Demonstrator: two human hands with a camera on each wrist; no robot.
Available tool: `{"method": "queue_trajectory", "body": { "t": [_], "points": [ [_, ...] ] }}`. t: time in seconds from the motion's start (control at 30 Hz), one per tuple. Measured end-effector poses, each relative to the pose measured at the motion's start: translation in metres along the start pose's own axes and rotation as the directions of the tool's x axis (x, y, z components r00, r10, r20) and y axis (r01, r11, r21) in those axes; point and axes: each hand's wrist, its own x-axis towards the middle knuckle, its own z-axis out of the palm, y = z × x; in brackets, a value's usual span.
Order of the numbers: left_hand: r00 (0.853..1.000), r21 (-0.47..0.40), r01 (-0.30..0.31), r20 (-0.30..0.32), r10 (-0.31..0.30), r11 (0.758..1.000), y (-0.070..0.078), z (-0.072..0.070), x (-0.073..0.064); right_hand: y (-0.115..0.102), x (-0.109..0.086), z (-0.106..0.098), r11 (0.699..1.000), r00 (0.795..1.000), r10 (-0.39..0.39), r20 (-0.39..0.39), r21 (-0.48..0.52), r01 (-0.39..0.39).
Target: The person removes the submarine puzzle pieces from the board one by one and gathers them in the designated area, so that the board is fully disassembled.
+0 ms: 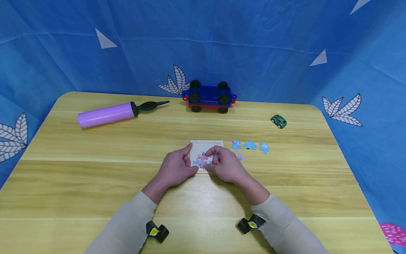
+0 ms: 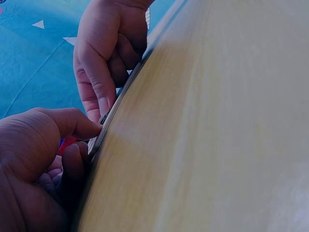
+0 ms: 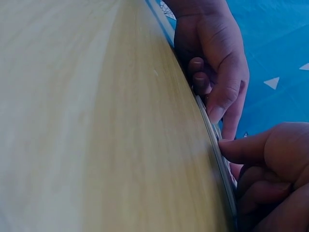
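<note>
A small pale puzzle tray lies flat on the table, several joined pink and blue pieces in its lower part. My left hand grips the tray's left side, index finger along the edge and thumb at the lower corner. Over the right part, my right hand has thumb and index finger bent toward each other around a puzzle piece, largely hidden by the fingers. Loose blue pieces lie right of the tray, with a pinkish piece close by the right hand. Both wrist views show the fingertips low at the tray's edge.
A purple hand pump with a black nozzle lies at the back left. At the back edge, a blue and red toy wagon shows its black wheels upward. A small green toy car stands back right. Blue cloth hangs behind the table.
</note>
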Motion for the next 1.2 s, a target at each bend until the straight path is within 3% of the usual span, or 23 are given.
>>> {"method": "queue_trajectory", "body": {
  "t": [0.33,0.6,1.2],
  "points": [
    [1.000,0.006,0.006,0.001,-0.006,1.000,0.001,-0.001,0.001,0.002,-0.003,-0.001,0.999,0.999,-0.052,-0.016,-0.006,0.052],
    [1.000,0.009,0.008,-0.003,-0.008,1.000,0.002,0.000,-0.001,0.005,-0.016,-0.007,0.995,0.995,-0.095,-0.031,0.006,0.095],
    [1.000,-0.001,-0.003,-0.015,0.003,1.000,0.002,0.001,-0.003,0.032,-0.045,-0.047,0.998,0.991,-0.052,-0.126,0.024,0.055]
  ]
}}
